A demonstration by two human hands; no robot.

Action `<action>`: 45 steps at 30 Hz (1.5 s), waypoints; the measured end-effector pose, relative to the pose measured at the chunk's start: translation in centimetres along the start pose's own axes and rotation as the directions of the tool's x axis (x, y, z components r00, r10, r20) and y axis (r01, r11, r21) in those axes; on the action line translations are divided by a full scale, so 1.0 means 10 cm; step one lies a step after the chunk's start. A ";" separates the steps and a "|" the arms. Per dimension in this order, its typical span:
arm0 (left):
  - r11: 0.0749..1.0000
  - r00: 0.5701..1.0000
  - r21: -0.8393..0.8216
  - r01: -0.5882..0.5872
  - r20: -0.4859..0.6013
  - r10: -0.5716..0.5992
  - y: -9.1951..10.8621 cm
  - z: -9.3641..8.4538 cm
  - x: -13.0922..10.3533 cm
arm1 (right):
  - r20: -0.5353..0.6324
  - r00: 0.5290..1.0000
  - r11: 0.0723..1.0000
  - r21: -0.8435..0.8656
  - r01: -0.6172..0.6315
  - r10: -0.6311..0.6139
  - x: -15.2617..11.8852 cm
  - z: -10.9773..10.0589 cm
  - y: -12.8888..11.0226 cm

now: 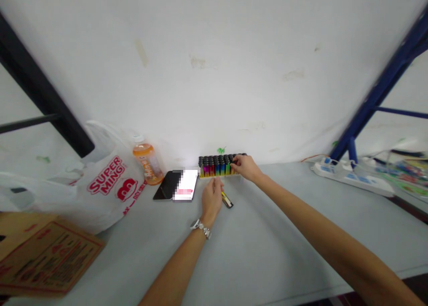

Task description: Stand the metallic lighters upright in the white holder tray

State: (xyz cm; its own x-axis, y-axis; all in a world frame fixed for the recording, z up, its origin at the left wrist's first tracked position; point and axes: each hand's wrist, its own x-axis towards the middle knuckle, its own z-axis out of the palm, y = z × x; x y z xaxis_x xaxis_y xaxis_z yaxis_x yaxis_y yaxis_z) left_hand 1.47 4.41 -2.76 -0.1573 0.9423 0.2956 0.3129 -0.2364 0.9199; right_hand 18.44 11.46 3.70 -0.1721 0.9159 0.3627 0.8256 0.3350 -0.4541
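Rows of colourful lighters with black tops [216, 167] stand in a pale tray [222, 176] against the wall. My right hand [245, 167] is at the right end of the rows, its fingers pinched at a lighter top. In front of the tray, my left hand [213, 196] has its fingers drawn together near the tray's front edge; what they hold, if anything, is hidden. A yellow and black item [227, 200] lies on the table just right of my left hand. A silver watch is on my left wrist.
A phone or tablet [169, 185] with a partly bright screen lies left of the tray. Farther left are an orange drink bottle [148, 163], a white plastic bag [103, 190] and a cardboard box [50, 257]. A power strip [354, 179] sits at the right, near a blue post.
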 end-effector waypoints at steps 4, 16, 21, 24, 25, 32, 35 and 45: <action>1.000 1.000 0.006 -0.002 0.012 0.002 -0.01 0.01 0.00 | -0.067 0.997 0.998 0.047 0.033 -0.030 -0.09 0.11 0.09; 1.000 1.000 -0.015 0.012 0.000 -0.012 -0.04 0.01 0.00 | 0.021 1.000 0.980 -0.198 0.008 -0.004 -0.42 0.05 0.01; 0.999 0.999 -0.045 0.025 -0.031 -0.026 -0.03 0.02 0.03 | 0.060 0.998 0.991 -0.132 -0.015 0.023 -0.80 0.12 -0.16; 0.998 0.998 -0.060 0.036 -0.051 -0.039 0.00 0.02 0.03 | 0.157 0.988 0.991 -0.136 0.013 0.008 -0.99 0.18 -0.30; 0.997 0.998 -0.062 0.035 -0.057 -0.038 0.01 0.02 0.02 | 0.183 0.983 0.990 -0.139 0.023 0.003 -1.02 0.19 -0.34; 0.999 0.997 -0.041 0.023 -0.078 -0.026 0.02 -0.01 0.03 | 0.238 0.966 0.987 -0.151 -0.061 0.096 -0.91 0.17 -0.31; 0.997 0.996 -0.046 0.054 -0.071 -0.057 0.02 -0.02 0.05 | 0.268 0.945 0.980 -0.115 -0.160 0.186 -0.84 0.17 -0.19; 0.997 0.996 -0.041 0.071 -0.048 -0.073 0.04 0.00 0.02 | -0.134 0.983 0.916 0.396 -0.063 0.126 -0.92 0.16 0.06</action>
State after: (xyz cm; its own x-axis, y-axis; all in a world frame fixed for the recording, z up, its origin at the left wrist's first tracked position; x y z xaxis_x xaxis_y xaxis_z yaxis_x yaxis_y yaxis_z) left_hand 1.50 4.53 -2.35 -0.2240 0.9446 0.2399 0.2625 -0.1786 0.9483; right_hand 19.64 3.60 -1.21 0.0071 0.9127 0.4086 0.5547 0.3364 -0.7610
